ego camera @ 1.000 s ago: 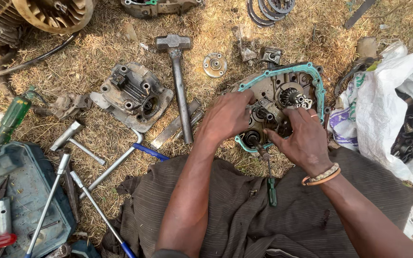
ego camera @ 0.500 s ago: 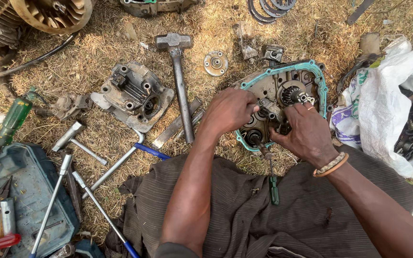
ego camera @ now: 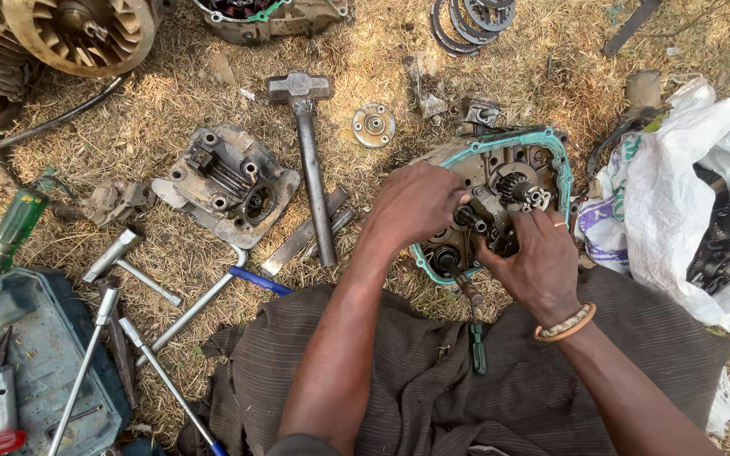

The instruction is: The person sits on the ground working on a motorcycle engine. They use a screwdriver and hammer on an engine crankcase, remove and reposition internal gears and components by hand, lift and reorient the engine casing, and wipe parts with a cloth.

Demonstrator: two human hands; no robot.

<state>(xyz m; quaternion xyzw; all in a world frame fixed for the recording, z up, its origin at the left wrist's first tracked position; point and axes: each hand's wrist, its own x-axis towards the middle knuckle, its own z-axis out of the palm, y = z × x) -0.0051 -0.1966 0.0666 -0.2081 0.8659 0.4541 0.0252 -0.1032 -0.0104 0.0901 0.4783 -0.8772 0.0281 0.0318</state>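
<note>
An open engine crankcase half (ego camera: 542, 152) with a teal gasket around its rim lies on dry grass in front of me. Dark gears and shafts (ego camera: 517, 190) sit inside it. My left hand (ego camera: 416, 207) covers the case's left side, fingers curled onto a gear shaft. On the case's lower middle, my right hand (ego camera: 538, 257), with a beaded bracelet at the wrist, pinches a small gear part. A green-handled screwdriver (ego camera: 475, 338) lies on the brown cloth just below the case.
A hammer (ego camera: 310, 160) and cylinder head (ego camera: 230, 181) lie at left. T-handle wrenches (ego camera: 128, 262), a green screwdriver (ego camera: 10, 232) and a blue tool case (ego camera: 35, 355) sit lower left. A white plastic bag (ego camera: 678, 203) with gears is right. Clutch rings (ego camera: 475, 17) lie above.
Both hands have stayed on the crankcase, working the gear cluster. My right hand's fingers have shifted slightly upward onto the gears. The view has drifted a little.
</note>
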